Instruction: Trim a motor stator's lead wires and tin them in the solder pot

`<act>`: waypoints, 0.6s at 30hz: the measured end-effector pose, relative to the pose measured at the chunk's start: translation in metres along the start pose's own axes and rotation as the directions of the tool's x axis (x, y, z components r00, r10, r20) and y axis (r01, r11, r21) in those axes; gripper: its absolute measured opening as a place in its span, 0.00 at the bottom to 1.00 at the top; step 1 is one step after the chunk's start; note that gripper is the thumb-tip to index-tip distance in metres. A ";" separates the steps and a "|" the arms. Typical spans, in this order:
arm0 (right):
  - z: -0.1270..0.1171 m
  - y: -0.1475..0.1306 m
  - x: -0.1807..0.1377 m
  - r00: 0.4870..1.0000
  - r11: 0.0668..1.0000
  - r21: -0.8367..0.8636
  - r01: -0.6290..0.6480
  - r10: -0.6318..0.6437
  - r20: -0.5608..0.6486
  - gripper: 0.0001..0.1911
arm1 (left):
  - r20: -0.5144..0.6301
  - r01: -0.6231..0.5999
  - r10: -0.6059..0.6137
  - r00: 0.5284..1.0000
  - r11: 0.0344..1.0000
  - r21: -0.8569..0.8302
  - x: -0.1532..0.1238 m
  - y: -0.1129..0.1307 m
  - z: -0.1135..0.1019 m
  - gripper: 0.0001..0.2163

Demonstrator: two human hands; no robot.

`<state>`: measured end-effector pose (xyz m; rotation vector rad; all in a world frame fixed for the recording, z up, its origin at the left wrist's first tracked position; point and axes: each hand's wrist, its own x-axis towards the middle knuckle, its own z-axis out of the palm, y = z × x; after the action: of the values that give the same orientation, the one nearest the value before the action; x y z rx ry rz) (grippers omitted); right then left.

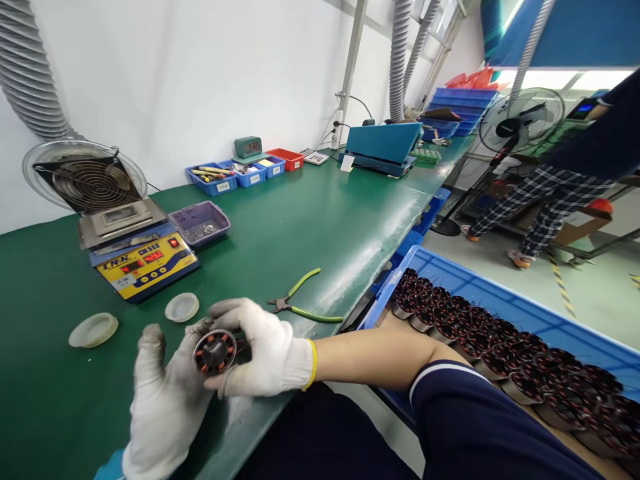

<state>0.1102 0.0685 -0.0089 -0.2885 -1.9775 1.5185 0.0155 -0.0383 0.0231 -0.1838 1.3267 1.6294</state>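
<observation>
Left hand (167,393): white knit glove, low in the head view, fingers spread and curled upward, thumb raised at the left.
Right hand (263,350): white knit glove with a yellow cuff, fingers closed in a pinch, meeting the left hand's fingertips.
Right forearm: bare, reaching in from the right, roughly level.
Right upper arm: dark blue sleeve with a white edge.

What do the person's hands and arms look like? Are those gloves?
Yes. Both the left hand and the right hand wear white knitted gloves, a bit grubby. The right glove has a yellow cuff edge. The right forearm is bare below a dark blue sleeve with a white stripe.
</observation>
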 end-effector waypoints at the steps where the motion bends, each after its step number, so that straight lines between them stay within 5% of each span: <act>1: -0.005 -0.003 0.002 0.998 0.998 0.012 -0.064 0.064 -0.024 0.26 | -0.045 -0.011 0.011 0.999 1.000 -0.008 0.000 0.002 0.006 0.29; 3: -0.017 -0.008 0.005 0.984 0.986 -0.012 -0.163 0.162 -0.072 0.29 | -0.082 -0.144 0.148 0.986 0.989 0.043 0.003 0.003 0.014 0.34; 6: -0.031 -0.007 0.005 0.990 0.980 -0.150 -0.133 0.123 -0.074 0.27 | 0.093 -0.365 0.353 0.931 0.895 0.255 0.009 -0.001 0.014 0.26; 10: -0.036 0.014 0.008 0.997 0.937 -0.340 -0.080 0.082 -0.008 0.23 | 0.185 -0.393 0.349 0.919 0.850 0.352 0.015 -0.002 0.004 0.11; 14: -0.035 0.029 0.012 0.996 0.897 -0.433 -0.092 0.089 -0.027 0.23 | 0.203 -0.439 0.394 0.896 0.851 0.287 0.013 0.001 0.001 0.10; 18: -0.037 0.025 0.012 0.996 0.891 -0.444 -0.090 0.077 -0.046 0.21 | 0.105 -0.372 0.357 0.928 0.880 0.295 0.014 0.001 0.006 0.11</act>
<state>0.1182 0.1120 -0.0228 -0.5876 -2.3026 1.0811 0.0099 -0.0249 0.0172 0.3135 1.6318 1.6877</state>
